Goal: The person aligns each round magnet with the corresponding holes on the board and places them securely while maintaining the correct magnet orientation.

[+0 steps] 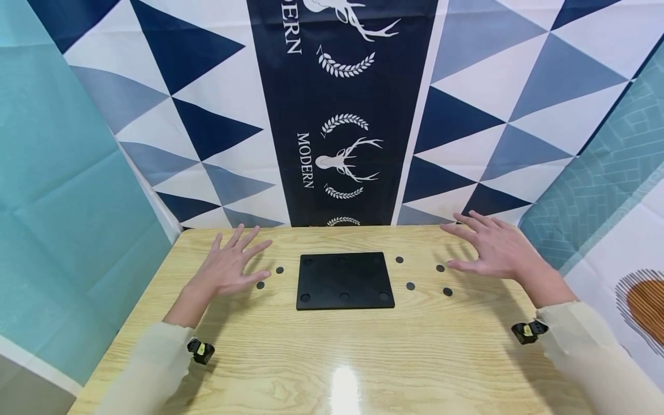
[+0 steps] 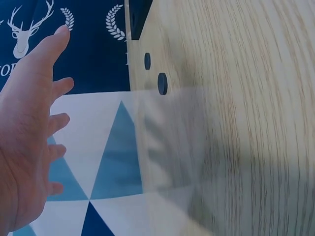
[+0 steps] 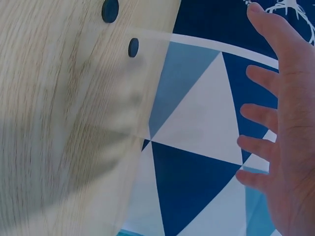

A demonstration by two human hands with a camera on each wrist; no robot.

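Observation:
Both hands hover over the wooden table with fingers spread and nothing in them. My left hand (image 1: pixel 228 268) is nearest two small black discs, a nearer disc (image 1: pixel 260 285) and a farther disc (image 1: pixel 279 270). In the left wrist view the same two discs lie beyond the thumb of the left hand (image 2: pixel 29 128). Over the right side, the right hand (image 1: pixel 490 245) is beside several more discs, among them one disc (image 1: pixel 448 292) and another disc (image 1: pixel 440 268). Between the hands lies a flat black rectangular board (image 1: pixel 344 279) with round recesses along its front and back edges.
The light wooden table (image 1: pixel 311 357) ends at a patterned cloth backdrop (image 1: pixel 342 115) with triangles and deer heads. Teal cloth (image 1: pixel 78 202) hangs on the left. A small black device (image 1: pixel 201 350) sits at the left sleeve, and a similar device (image 1: pixel 529 332) at the right.

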